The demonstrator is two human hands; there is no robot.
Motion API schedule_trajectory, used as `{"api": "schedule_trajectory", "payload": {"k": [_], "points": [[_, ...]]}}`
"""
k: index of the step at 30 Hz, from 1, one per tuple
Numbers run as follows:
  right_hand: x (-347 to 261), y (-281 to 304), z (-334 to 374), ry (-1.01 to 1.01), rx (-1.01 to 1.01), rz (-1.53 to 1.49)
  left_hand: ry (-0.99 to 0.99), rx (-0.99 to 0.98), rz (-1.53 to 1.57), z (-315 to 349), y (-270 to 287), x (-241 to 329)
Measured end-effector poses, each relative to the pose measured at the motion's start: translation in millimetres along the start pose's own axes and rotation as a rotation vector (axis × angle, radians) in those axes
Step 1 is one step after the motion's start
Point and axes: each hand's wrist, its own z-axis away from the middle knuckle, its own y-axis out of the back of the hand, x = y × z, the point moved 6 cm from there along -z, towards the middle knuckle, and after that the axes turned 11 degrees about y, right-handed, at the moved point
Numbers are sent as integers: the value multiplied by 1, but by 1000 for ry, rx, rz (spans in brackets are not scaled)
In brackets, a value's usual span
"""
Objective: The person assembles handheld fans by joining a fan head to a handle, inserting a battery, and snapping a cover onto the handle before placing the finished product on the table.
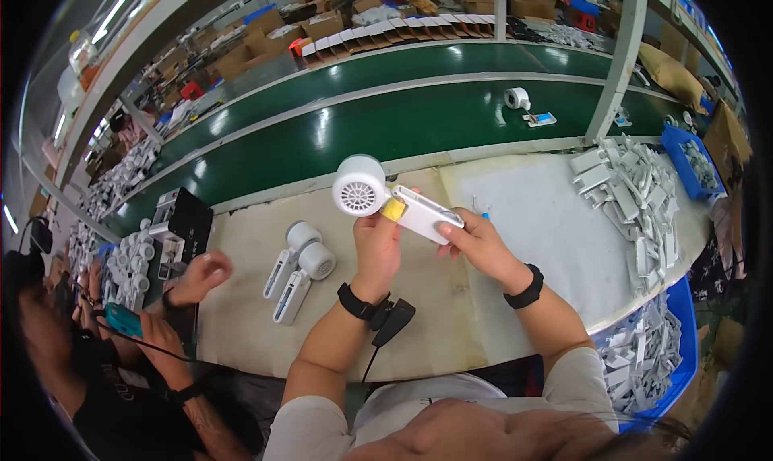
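1. So from my end, the right hand (481, 242) is pinching the far end of the handle on a white handheld fan (423, 219), thumb on top, fingers curled underneath.
2. The left hand (378, 248) grips the same fan near its neck. I can't tell exactly how those fingertips press, since the fan partly hides them.
3. There's a yellow piece (394, 210) right at the neck; can't say if it's attached. The round grille end points left, and the whole fan is held up over the worktable (427, 300).
4. I've got a black wristband on each wrist, the left one (354, 302) next to a black box (394, 322) with a cable.
5. Left of the hands, two more handheld fans (316, 260) lie side by side on the table.
6. Over on the right: a heap of white plastic shells (632, 203), plus a blue bin (686, 352) full of similar parts lower down.
7. Far left, a co-worker has a teal tool (122, 319) in one hand.
8. Past the table runs a green conveyor belt (386, 127), carrying one white fan head (517, 99).
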Motion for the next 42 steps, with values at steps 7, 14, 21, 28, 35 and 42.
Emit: {"api": "schedule_trajectory", "payload": {"k": [7, 14, 21, 28, 35, 42], "points": [[-34, 0, 14, 292, 118, 184, 56, -132, 91, 5, -20, 14], [-25, -10, 17, 548, 128, 706, 263, -246, 2, -9, 0, -5], [-28, -13, 21, 600, 141, 808, 329, -264, 96, -8, 6, -12], [-19, 5, 6, 260, -162, 648, 311, -96, -1139, 21, 27, 11], [21, 68, -3, -44, -81, 426, -223, 58, -1883, 100, 60, 76], [59, 131, -48, -55, 8, 554, 197, 455, -1753, 119, 154, 98]]}}
